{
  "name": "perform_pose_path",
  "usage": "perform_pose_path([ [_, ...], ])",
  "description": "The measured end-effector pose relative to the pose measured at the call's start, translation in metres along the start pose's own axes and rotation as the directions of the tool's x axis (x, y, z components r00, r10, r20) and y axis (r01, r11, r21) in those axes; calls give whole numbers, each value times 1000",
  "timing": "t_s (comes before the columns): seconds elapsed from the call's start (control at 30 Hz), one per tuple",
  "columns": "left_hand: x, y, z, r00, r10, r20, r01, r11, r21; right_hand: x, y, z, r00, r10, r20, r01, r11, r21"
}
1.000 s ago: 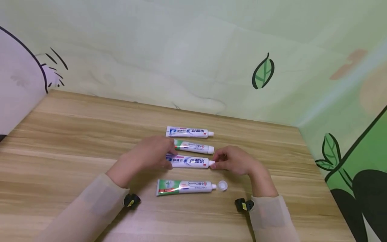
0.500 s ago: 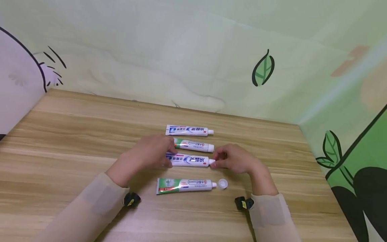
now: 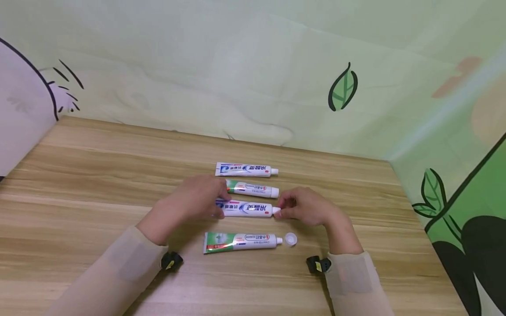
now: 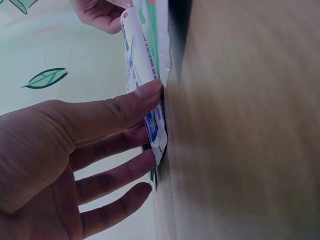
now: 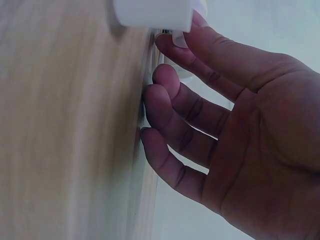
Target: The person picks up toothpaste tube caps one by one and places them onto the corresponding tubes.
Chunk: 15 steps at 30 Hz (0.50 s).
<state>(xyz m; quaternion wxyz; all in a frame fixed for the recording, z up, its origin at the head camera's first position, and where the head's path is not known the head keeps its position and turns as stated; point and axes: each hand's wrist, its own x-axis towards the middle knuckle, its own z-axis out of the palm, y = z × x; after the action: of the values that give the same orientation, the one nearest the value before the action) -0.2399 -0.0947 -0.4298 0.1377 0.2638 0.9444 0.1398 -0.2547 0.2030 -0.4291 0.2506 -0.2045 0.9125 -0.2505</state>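
A white-and-blue toothpaste tube [image 3: 249, 209] lies flat on the table between both hands. My left hand [image 3: 195, 197] holds its flat tail end, thumb on the near side and fingers on the far side, as the left wrist view shows. At the other end, my right hand [image 3: 306, 206] pinches the small white cap [image 3: 276, 211] between thumb and index finger. Nearer me lies a green-and-white toothpaste tube [image 3: 243, 242] with its nozzle bare. Beside that nozzle a loose round white cap [image 3: 290, 239] rests on the table.
Behind the held tube lie a capped green-and-white tube [image 3: 253, 188], partly covered by the left hand, and a capped white-and-blue tube [image 3: 247, 169]. The wooden table [image 3: 110, 158] meets a printed backdrop [image 3: 237, 79] at the back and right.
Both hands keep their places at the tail and cap of the white-and-blue tube. Only a slight shift of the head view is visible.
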Motion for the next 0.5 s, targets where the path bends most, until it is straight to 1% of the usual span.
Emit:
perform_pose_path([
  [0.5, -1, 1, -1, 1000, 0, 2, 0, 1000, -7, 1, 0, 0, 1000, 14, 8, -14, 1000, 5],
])
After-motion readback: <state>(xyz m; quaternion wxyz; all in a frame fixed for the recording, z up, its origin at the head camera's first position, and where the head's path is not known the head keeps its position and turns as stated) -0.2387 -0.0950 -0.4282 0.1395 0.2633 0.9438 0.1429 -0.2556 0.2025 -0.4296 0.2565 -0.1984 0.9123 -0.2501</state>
